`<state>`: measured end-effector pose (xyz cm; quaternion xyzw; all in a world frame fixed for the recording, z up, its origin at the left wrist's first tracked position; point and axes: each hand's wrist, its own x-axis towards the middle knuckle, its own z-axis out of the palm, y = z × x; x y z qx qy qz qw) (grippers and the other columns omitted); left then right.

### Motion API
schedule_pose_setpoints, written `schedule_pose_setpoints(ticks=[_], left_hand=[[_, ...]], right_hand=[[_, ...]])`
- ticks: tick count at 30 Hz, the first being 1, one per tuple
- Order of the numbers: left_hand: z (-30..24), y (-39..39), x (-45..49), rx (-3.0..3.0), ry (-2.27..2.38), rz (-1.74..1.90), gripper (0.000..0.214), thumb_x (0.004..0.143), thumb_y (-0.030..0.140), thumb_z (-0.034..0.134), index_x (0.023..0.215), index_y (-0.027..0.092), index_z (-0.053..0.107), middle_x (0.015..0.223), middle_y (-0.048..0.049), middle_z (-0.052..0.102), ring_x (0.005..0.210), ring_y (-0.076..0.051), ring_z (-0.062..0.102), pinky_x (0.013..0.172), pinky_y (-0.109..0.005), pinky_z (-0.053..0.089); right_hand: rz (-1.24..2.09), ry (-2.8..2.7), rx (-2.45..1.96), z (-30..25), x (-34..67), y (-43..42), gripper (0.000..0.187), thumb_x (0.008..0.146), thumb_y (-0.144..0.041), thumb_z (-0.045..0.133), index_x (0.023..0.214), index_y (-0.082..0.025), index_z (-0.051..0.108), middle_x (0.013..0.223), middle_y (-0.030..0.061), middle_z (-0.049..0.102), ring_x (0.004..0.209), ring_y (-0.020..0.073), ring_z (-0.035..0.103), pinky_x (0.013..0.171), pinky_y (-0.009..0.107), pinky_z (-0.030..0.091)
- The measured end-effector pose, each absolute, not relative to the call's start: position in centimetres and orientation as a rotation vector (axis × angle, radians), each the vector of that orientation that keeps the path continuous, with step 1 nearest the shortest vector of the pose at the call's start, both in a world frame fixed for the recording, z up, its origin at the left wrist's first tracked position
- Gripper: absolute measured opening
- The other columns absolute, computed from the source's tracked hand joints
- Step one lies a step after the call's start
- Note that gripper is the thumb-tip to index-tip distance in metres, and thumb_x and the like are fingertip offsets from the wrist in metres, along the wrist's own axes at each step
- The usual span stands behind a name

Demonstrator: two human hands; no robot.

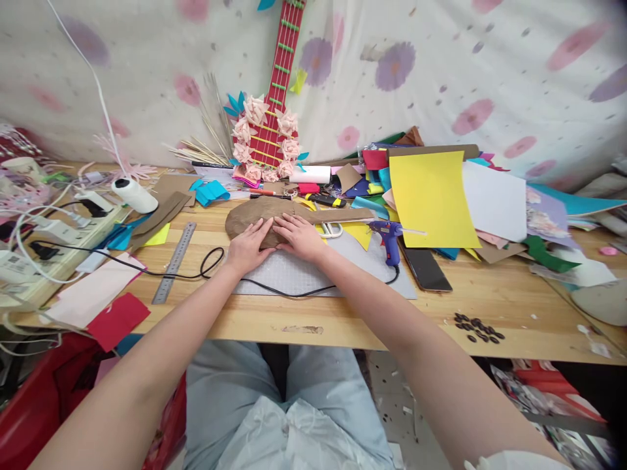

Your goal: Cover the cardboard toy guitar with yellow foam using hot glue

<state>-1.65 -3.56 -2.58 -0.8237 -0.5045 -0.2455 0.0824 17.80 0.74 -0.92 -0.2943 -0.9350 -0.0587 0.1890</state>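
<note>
Both hands flat, fingers spread: left hand, right hand pressing brown cardboard shape (gripping nothing).

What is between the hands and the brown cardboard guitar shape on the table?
Nothing visible. The left hand and the right hand both lie flat on the brown guitar-shaped cardboard cutout, touching it directly. The black cable lies nearer the person, on the grey cutting mat, not between hands and cardboard.
</note>
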Motion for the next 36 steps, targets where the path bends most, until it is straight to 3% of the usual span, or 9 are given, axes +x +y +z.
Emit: schedule_pose_setpoints(ticks=[5,9,13,16,19,24,30,33,36], left_hand=[[-2.4,-3.7,-1.6,-2.489,-1.484,-0.759,0.074,0.078,0.037,0.058,0.143,0.016,0.027,0.142,-0.0100,0.042,0.130,-0.022,0.040,0.110,-0.036,0.031],[-2.3,-3.9,-1.6,-2.487,-1.518,-0.917,0.069,0.079,0.030,0.053,0.142,0.017,0.028,0.142,-0.0080,0.043,0.126,-0.020,0.045,0.108,-0.034,0.035],[-2.5,-3.6,-2.4,-2.207,-1.744,-1.246,0.046,0.085,0.027,0.045,0.130,0.020,0.043,0.130,-0.0074,0.055,0.119,-0.019,0.052,0.101,-0.033,0.041],[-2.8,-2.9,-3.4,-1.852,-1.927,-1.469,0.032,0.085,0.032,0.047,0.114,0.019,0.054,0.118,-0.0088,0.061,0.111,-0.020,0.056,0.095,-0.034,0.045],[-3.3,-2.2,-4.3,-1.602,-2.054,-1.645,0.017,0.082,0.032,0.052,0.089,0.018,0.059,0.103,-0.0085,0.066,0.102,-0.019,0.059,0.088,-0.034,0.048],[-3.7,-1.9,-4.4,-1.566,-2.174,-1.864,0.014,0.080,0.030,0.055,0.078,0.019,0.063,0.097,-0.0051,0.070,0.094,-0.017,0.064,0.089,-0.033,0.048],[-3.4,-2.4,-4.1,-1.586,-2.256,-1.748,0.023,0.080,0.038,0.054,0.082,0.020,0.069,0.094,-0.0054,0.072,0.094,-0.020,0.065,0.085,-0.032,0.048],[-3.2,-2.5,-4.1,-1.546,-2.324,-1.688,0.032,0.082,0.045,0.050,0.075,0.020,0.068,0.091,-0.0066,0.072,0.091,-0.022,0.065,0.083,-0.034,0.048],[-3.2,-2.4,-4.2,-1.568,-2.312,-1.629,0.034,0.081,0.048,0.051,0.088,0.019,0.067,0.098,-0.0085,0.070,0.095,-0.023,0.063,0.087,-0.037,0.047]], right_hand=[[-0.061,-2.521,-0.831,-0.1,18.8,0.7,0.033,0.085,-0.030,0.055,0.115,-0.016,0.060,0.127,0.0100,0.058,0.122,0.0269,0.048,0.102,0.045,0.035],[0.213,-2.192,-1.225,1.5,22.6,-1.2,0.016,0.085,-0.028,0.052,0.088,-0.018,0.064,0.091,0.0066,0.070,0.085,0.0208,0.064,0.075,0.033,0.048],[0.767,-2.051,-1.417,3.0,28.5,-4.3,0.023,0.082,-0.038,0.054,0.072,-0.018,0.061,0.066,0.0012,0.067,0.056,0.0130,0.061,0.059,0.025,0.046],[1.195,-1.930,-1.459,3.3,33.0,-6.0,0.034,0.075,-0.049,0.060,0.071,-0.016,0.063,0.063,0.0051,0.067,0.052,0.0145,0.062,0.055,0.027,0.049],[1.354,-1.755,-1.605,3.0,36.8,-6.7,0.038,0.069,-0.054,0.063,0.072,-0.016,0.064,0.064,0.0105,0.066,0.053,0.0172,0.062,0.056,0.032,0.050],[1.000,-1.553,-1.779,1.7,40.9,-5.3,0.034,0.073,-0.055,0.056,0.066,-0.022,0.058,0.059,0.0070,0.058,0.051,0.0181,0.053,0.056,0.038,0.046],[0.750,-1.585,-1.685,-0.2,39.7,-3.0,0.041,0.050,-0.047,0.077,0.067,-0.021,0.050,0.065,0.0008,0.055,0.060,0.0171,0.053,0.056,0.033,0.043],[0.644,-1.395,-1.787,-1.1,38.0,-2.3,0.042,0.052,-0.047,0.074,0.071,-0.019,0.051,0.066,0.0015,0.057,0.060,0.0174,0.056,0.056,0.032,0.044],[0.476,-1.338,-1.946,-2.2,37.1,-1.7,0.042,0.058,-0.047,0.071,0.083,-0.017,0.054,0.077,0.0063,0.063,0.070,0.0211,0.060,0.063,0.034,0.046]])
